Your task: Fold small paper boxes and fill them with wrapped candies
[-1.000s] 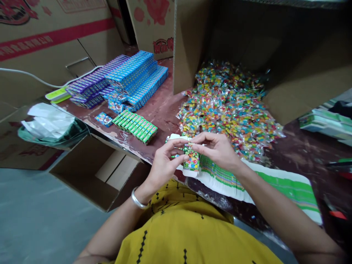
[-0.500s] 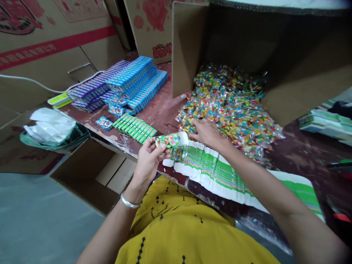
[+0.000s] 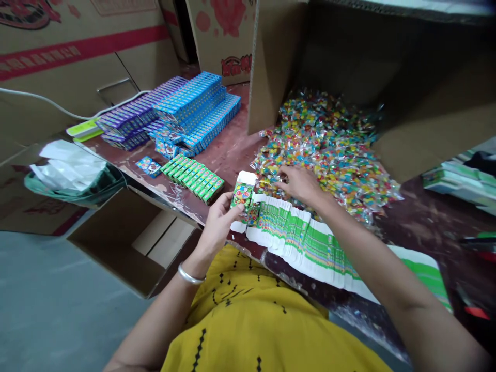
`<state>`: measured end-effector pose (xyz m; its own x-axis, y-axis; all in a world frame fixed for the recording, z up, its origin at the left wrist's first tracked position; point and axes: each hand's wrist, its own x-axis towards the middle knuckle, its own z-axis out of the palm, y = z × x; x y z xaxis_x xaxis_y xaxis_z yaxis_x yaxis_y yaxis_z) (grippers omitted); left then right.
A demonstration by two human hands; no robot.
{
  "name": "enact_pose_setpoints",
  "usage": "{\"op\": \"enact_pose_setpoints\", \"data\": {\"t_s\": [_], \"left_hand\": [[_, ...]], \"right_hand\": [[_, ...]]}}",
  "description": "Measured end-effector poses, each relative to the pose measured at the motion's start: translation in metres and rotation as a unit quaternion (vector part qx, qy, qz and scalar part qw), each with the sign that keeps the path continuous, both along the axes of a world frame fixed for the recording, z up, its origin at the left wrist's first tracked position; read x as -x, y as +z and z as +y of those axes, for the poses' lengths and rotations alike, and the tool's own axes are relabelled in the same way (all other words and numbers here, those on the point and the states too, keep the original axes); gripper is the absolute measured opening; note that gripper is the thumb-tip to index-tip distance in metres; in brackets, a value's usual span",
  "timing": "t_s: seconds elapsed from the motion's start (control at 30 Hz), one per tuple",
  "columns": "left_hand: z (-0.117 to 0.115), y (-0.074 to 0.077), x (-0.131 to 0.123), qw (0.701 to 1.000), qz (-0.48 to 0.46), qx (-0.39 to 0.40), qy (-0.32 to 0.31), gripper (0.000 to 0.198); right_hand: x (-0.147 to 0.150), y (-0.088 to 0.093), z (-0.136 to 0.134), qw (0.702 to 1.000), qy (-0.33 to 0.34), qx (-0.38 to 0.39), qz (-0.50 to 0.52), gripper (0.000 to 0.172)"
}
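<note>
My left hand [image 3: 219,222] is closed around a small green candy box [image 3: 242,195], whose white top flap stands up. Just right of it, my right hand [image 3: 300,183] dips into the near edge of a heap of clear-wrapped candies [image 3: 325,139], thumb and fingers bent together in a pinch. What lies between those fingertips is too small to make out. Below both hands runs a long fanned row of flat green-and-white cartons [image 3: 302,237]. Filled-out green boxes [image 3: 194,177] stand in a row left of my left hand.
A large cardboard box [image 3: 269,67] lies open on its side around the candy. Blue boxes [image 3: 197,108] and purple boxes [image 3: 135,113] are stacked at the back left. Under the table edge sits an open carton [image 3: 112,243], beside a green bag [image 3: 77,181] of white sheets.
My left hand has turned the green box from lying sideways to upright, flap on top. My right hand has drawn away from the box to the candy heap, its fingers curling in.
</note>
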<state>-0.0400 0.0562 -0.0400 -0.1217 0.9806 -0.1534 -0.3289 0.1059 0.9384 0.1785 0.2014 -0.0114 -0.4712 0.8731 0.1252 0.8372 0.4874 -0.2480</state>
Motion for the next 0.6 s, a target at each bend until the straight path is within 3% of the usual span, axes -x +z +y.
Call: {"op": "enact_pose_setpoints", "data": {"t_s": [0.13,0.27,0.37,0.47,0.6], "left_hand": [[-0.001,0.002,0.001,1.000,0.003,0.001,-0.009,0.037],[-0.001,-0.001,0.004,0.997,0.073,-0.027,-0.011,0.039],[0.002,-0.007,0.007,0.983,0.177,-0.056,-0.010,0.038],[0.005,-0.011,0.007,0.963,0.259,-0.068,-0.013,0.037],[0.007,-0.007,0.003,0.951,0.297,-0.088,-0.021,0.034]], "right_hand": [[0.011,-0.009,-0.002,1.000,-0.004,-0.011,0.011,0.008],[0.005,-0.005,0.005,0.998,-0.020,-0.012,0.063,0.015],[-0.008,0.014,0.004,0.990,0.010,0.028,0.137,0.010],[-0.019,0.044,-0.006,0.964,0.091,0.125,0.215,0.011],[-0.020,0.076,-0.024,0.965,0.171,0.137,0.141,0.015]]}}
